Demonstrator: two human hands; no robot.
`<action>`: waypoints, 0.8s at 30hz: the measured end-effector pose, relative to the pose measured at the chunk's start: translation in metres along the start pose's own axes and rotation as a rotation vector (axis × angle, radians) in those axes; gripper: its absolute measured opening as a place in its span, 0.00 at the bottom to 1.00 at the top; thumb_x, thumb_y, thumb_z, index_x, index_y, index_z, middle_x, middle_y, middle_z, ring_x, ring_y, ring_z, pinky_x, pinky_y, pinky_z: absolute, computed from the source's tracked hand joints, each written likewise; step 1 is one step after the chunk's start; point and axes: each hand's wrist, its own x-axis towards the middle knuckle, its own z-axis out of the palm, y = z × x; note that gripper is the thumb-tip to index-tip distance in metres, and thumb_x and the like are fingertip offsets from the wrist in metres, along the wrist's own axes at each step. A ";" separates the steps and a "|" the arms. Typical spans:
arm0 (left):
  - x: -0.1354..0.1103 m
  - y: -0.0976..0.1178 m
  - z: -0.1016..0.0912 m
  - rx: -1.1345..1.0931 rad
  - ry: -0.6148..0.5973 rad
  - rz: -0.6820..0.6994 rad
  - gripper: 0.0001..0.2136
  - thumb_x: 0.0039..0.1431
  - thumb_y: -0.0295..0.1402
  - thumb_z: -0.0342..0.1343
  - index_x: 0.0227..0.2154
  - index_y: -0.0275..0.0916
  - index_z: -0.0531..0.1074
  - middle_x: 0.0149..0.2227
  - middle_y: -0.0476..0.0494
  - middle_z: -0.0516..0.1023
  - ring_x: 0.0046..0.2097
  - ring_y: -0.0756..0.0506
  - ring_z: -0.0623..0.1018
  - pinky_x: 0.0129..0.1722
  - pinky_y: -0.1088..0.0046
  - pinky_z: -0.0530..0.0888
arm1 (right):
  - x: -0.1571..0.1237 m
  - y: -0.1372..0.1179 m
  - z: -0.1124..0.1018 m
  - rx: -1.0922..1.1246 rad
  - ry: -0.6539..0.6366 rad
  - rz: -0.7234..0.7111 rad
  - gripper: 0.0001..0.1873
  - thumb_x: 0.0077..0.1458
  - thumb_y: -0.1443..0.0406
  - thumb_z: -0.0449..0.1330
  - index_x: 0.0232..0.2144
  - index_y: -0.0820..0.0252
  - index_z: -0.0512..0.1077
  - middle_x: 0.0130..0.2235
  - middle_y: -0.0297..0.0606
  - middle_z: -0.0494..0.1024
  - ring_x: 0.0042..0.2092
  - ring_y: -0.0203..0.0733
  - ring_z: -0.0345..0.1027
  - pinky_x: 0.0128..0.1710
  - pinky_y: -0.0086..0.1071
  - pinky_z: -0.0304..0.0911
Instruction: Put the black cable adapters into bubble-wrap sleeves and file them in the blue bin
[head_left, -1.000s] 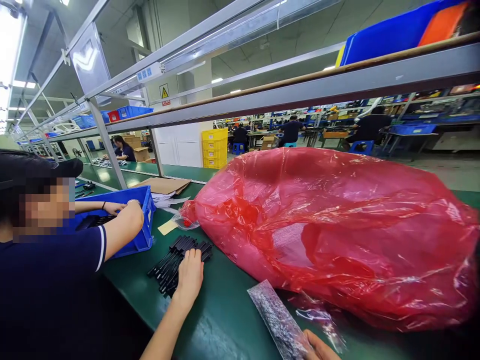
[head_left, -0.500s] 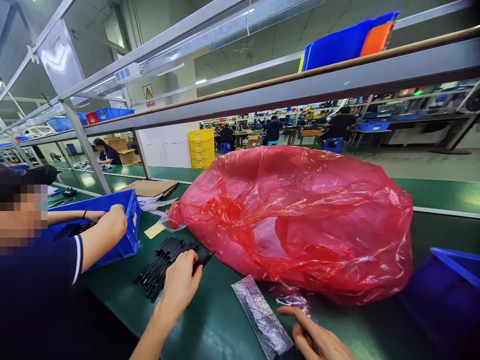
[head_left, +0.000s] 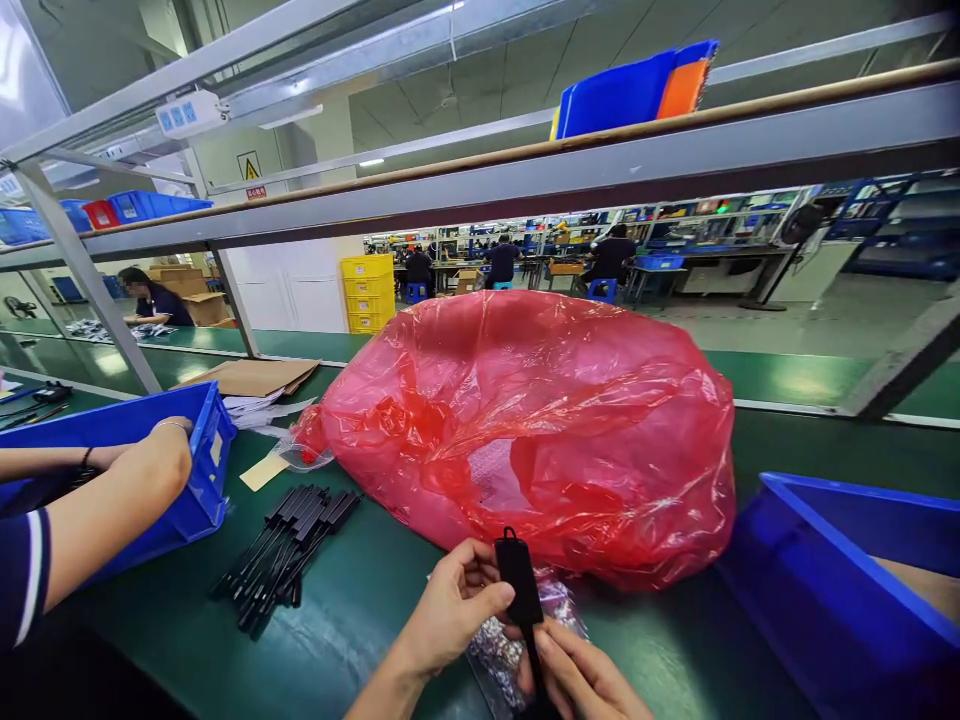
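My left hand (head_left: 454, 605) pinches a flat black plastic part (head_left: 519, 580) and holds it upright in front of me. My right hand (head_left: 581, 680) is closed around the part's thin lower end and a clear bubble-wrap sleeve (head_left: 499, 655) beneath it. A pile of several identical black parts (head_left: 281, 555) lies on the green table (head_left: 360, 610) to my left. A large red plastic bag (head_left: 525, 420), bulging and crumpled, rests just beyond my hands.
A blue bin (head_left: 840, 580) stands at my right. A co-worker's arms (head_left: 112, 490) reach into another blue bin (head_left: 180, 470) at the left. Flat cardboard (head_left: 251, 377) lies behind it. A metal shelf rail (head_left: 525, 180) runs overhead with blue and orange trays (head_left: 630, 92).
My left hand lifted one black part off the pile and brought it right to meet my right hand, which gathered up the bubble-wrap sleeve. My view swung right, revealing the blue bin.
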 end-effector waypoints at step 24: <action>-0.007 0.000 -0.002 -0.142 -0.042 -0.019 0.21 0.53 0.44 0.69 0.45 0.36 0.77 0.42 0.42 0.79 0.45 0.45 0.76 0.50 0.70 0.69 | -0.002 -0.006 -0.002 -0.178 0.133 -0.111 0.25 0.63 0.43 0.53 0.28 0.57 0.68 0.26 0.29 0.68 0.27 0.34 0.58 0.27 0.27 0.56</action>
